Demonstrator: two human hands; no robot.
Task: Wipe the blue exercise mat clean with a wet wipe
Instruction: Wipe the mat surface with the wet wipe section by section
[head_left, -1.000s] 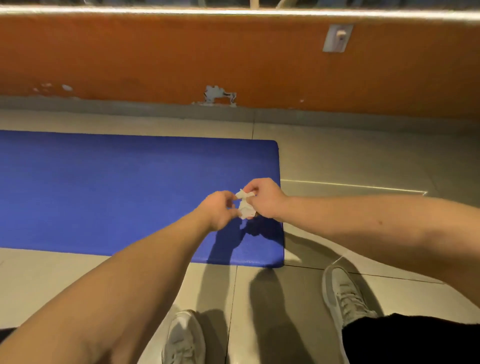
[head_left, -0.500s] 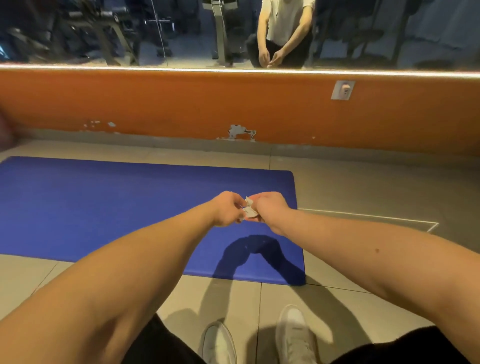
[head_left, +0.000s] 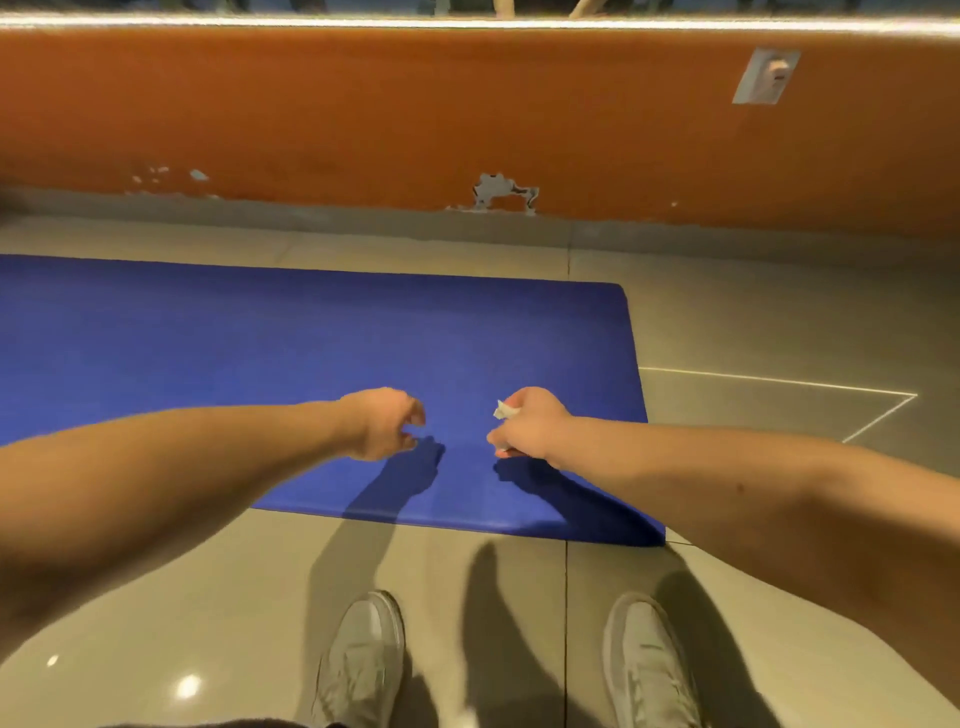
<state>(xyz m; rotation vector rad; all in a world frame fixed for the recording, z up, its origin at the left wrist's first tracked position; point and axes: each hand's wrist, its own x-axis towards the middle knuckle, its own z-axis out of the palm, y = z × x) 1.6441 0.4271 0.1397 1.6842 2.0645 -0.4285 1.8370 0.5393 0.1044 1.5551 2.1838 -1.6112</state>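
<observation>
Hovering over right end of blue exercise mat (head_left: 260, 353), fingers of right hand (head_left: 527, 426) curl round bunched wet wipe (head_left: 502, 412), white tip poking out. Left hand (head_left: 382, 423) near, apart, fingers loosely curled, holding nothing. Wipe likely light, limp, damp, tearable; best spread flat under palm. Mat lies flat on floor (head_left: 779, 322), probably soft, grippy; long axis runs left-right, short end at right, rest off frame left.

wall (head_left: 363, 114): orange, chipped paint | floor (head_left: 753, 312): glossy grey tiles | wall plate (head_left: 766, 77): grey | light strip (head_left: 467, 22): top
</observation>
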